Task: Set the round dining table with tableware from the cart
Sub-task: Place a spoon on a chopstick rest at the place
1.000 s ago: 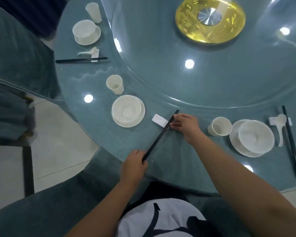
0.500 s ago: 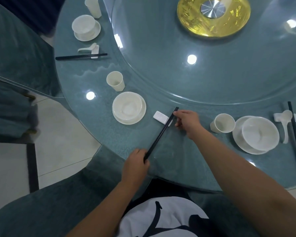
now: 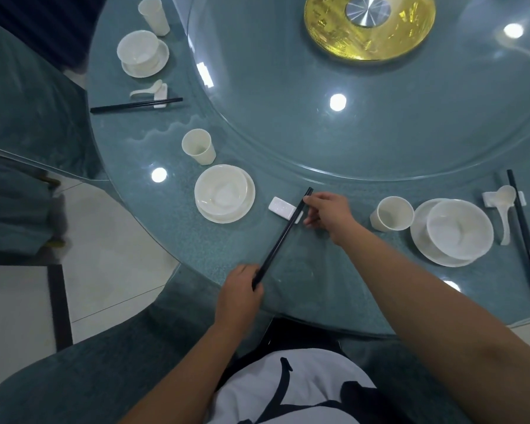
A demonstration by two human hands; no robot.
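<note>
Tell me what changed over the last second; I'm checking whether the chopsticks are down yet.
Hardly anything. The left hand still holds the chopsticks' near end, the right hand still steadies their tip over the rest. Bowls and cups unmoved; only the camera shifted slightly.

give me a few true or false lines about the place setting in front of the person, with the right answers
1. Both hands are on the black chopsticks: the left hand at the near end, the right hand at the far end. True.
2. The chopsticks cross the white rest. True.
3. A spoon lies on that rest. False: no spoon is there; the setting on the right has a spoon.
4. The cup by the middle bowl lies on its side. False: it stands upright.
5. The middle bowl sits on a plate. True.
</note>
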